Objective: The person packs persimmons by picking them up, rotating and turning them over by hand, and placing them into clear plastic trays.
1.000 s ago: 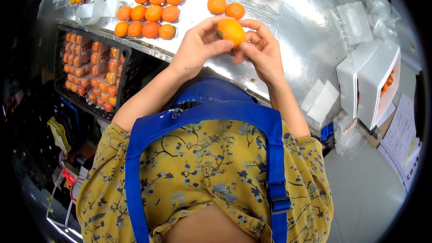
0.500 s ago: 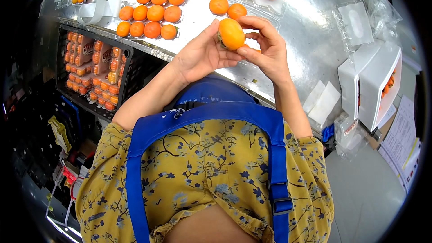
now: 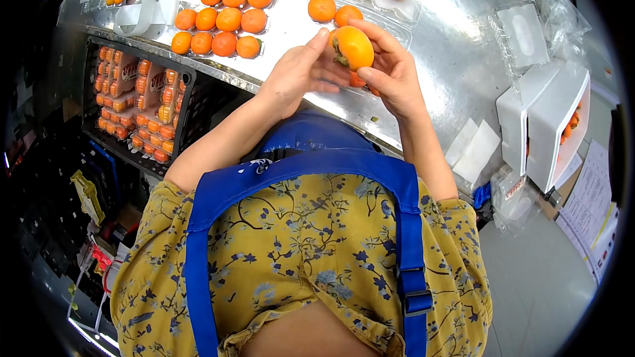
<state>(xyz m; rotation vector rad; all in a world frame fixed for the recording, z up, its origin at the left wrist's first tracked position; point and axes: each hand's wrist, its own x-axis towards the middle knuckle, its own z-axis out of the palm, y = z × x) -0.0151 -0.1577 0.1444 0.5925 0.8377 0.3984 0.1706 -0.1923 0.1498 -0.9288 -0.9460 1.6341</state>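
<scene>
The fruit (image 3: 357, 47) could slip, pinched only by the right hand (image 3: 399, 84), the left (image 3: 290, 79) open beside it.

1. I saw light glaring off a metal worktop (image 3: 450, 66).
2. A black crate (image 3: 190, 92) stood below its edge, in darker surroundings.
3. At lower right I saw a plain grey surface (image 3: 529, 291).

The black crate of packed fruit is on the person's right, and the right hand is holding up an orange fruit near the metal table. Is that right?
Not quite: the head view shows the black crate of packed fruit on the person's left. The right hand is holding up an orange fruit near the metal table.
</scene>
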